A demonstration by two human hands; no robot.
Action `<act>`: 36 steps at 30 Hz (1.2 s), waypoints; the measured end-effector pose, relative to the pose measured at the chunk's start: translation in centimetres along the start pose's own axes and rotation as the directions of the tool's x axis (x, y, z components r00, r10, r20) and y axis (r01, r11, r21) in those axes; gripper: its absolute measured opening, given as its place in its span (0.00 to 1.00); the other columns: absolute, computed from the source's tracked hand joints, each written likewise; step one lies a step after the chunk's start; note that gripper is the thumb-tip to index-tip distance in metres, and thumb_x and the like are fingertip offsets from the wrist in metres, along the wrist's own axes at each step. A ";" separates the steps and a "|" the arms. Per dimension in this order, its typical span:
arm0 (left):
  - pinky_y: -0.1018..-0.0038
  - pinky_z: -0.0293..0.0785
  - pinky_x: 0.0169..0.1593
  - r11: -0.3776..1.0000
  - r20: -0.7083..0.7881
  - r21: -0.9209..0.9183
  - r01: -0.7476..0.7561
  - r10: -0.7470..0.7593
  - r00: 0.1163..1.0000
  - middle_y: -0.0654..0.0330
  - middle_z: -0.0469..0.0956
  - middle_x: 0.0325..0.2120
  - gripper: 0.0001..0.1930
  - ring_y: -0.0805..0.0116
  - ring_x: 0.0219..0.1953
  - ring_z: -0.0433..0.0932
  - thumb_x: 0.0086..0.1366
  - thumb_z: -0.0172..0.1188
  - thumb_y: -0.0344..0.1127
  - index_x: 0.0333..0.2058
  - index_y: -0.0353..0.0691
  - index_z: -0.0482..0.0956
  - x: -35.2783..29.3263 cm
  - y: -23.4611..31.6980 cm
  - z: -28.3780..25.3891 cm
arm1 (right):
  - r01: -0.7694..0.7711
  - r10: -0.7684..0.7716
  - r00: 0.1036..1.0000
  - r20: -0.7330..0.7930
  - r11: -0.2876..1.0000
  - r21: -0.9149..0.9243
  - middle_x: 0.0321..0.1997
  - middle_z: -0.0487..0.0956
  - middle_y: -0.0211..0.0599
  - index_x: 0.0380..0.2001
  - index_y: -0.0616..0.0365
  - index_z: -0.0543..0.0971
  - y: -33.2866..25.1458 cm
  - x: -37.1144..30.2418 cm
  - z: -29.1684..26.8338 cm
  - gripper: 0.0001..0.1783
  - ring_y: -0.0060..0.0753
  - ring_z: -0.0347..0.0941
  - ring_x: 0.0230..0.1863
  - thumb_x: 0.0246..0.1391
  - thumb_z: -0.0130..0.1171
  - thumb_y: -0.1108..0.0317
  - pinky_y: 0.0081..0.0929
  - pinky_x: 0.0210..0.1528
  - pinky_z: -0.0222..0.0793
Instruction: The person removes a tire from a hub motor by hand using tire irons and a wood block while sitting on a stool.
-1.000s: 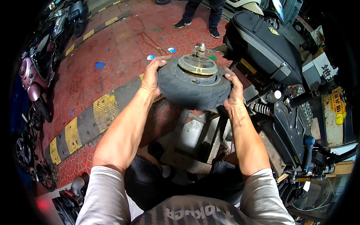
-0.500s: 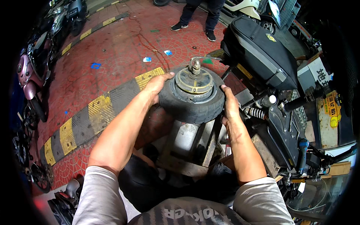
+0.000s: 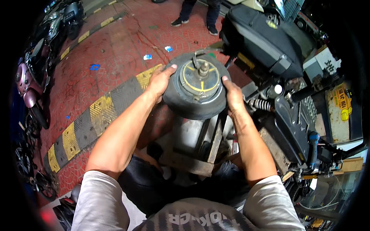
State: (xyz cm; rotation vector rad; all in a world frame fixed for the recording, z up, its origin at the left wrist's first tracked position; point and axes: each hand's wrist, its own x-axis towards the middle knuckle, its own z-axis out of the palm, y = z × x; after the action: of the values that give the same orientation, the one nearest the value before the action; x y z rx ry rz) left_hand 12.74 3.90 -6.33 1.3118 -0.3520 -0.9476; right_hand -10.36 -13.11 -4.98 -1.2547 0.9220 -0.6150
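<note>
A small hub motor wheel [image 3: 194,109] with a black tyre is raised in front of me, its axle and grey hub cover turned up and toward me. Yellow lines cross the cover, and a cable curves off near the axle. My left hand [image 3: 158,82] grips the tyre's left side with the thumb on top. On the right side, my right hand [image 3: 233,95] holds it the same way; the fingers of both hands are partly hidden below the tyre. Beneath the wheel, between my knees, stands a worn low frame [image 3: 192,165] with bars.
To the right is a partly dismantled scooter with a shock spring [image 3: 263,104], a black case [image 3: 266,42] and a blue-and-black power tool [image 3: 314,146]. A yellow-black speed bump [image 3: 102,111] crosses the red paving. Parked scooters [image 3: 32,82] line the left; a person's legs [image 3: 196,13] show ahead.
The wheel has tipped so that its hub cover faces me more, and it sits slightly higher in view. Both hands keep their hold. The whole view has shifted a little.
</note>
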 end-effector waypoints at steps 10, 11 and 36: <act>0.58 0.83 0.51 0.983 -0.015 -0.174 0.063 -0.066 0.998 0.46 0.86 0.47 0.22 0.56 0.44 0.87 0.74 0.63 0.41 0.53 0.24 0.79 -0.8 3.7 2.6 | -0.015 0.021 0.996 -0.090 0.997 0.070 0.48 0.87 0.49 0.49 0.74 0.84 -1.3 1.8 -0.9 0.30 0.40 0.82 0.46 0.64 0.67 0.50 0.38 0.54 0.75; 0.58 0.84 0.50 0.981 -0.020 -0.185 0.060 -0.065 0.998 0.46 0.87 0.44 0.20 0.56 0.43 0.87 0.75 0.62 0.42 0.49 0.24 0.81 -0.9 4.7 2.4 | 0.052 -0.050 0.997 -0.064 0.998 0.020 0.44 0.87 0.46 0.45 0.74 0.85 -1.9 1.7 -0.9 0.29 0.38 0.81 0.44 0.64 0.68 0.51 0.38 0.52 0.75; 0.58 0.74 0.63 0.980 -0.076 0.160 0.121 -0.110 0.991 0.43 0.80 0.57 0.30 0.52 0.58 0.79 0.75 0.59 0.52 0.59 0.27 0.78 3.3 -1.3 0.9 | -0.140 0.104 0.986 -0.131 0.942 -0.304 0.53 0.86 0.46 0.55 0.69 0.84 -0.9 1.7 -1.6 0.35 0.41 0.79 0.54 0.63 0.66 0.45 0.38 0.59 0.71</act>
State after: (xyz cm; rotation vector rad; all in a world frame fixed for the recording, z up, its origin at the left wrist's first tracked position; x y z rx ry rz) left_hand 13.56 0.86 -8.22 1.5250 -0.3094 -0.9854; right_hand -10.77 -15.52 -4.54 -1.4416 1.2185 -0.4560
